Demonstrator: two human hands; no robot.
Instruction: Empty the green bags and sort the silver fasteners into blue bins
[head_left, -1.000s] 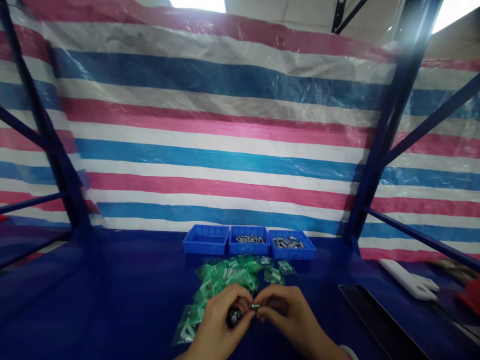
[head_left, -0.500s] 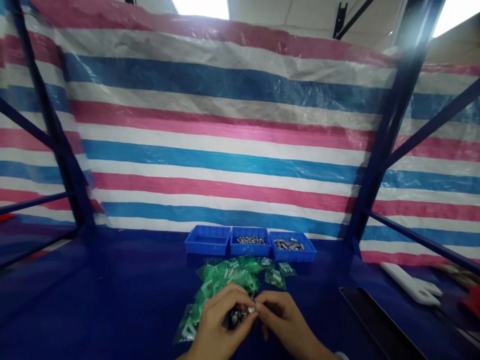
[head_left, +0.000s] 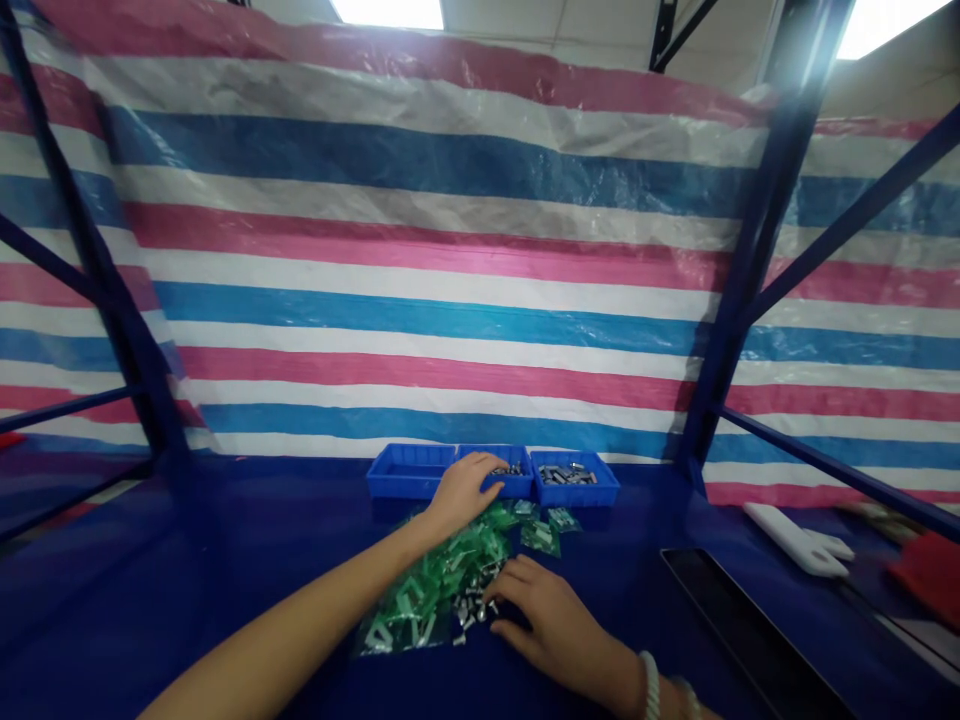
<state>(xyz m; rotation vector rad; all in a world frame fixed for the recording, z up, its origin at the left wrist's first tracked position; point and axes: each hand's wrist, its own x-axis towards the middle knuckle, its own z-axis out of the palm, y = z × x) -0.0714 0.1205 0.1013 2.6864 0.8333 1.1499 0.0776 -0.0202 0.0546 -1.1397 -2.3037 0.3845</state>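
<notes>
Blue table (head_left: 225,540); metal parts (head_left: 469,606) by right hand (head_left: 544,615); left hand (head_left: 461,492) at middle bin (head_left: 517,488).

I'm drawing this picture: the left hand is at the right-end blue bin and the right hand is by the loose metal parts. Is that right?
Not quite: the left hand isn't there; the head view shows it at the middle blue bin. The right hand is by the loose metal parts.

- A glossy blue bench (head_left: 247,560)
- Three blue bins (head_left: 517,489) side by side at its back
- Green packets (head_left: 454,570), mostly heaped before them
- Small metal pieces (head_left: 471,606) by the heap, perhaps partly on it
- A flat black slab (head_left: 742,625) and a white device (head_left: 791,538), off right
</notes>
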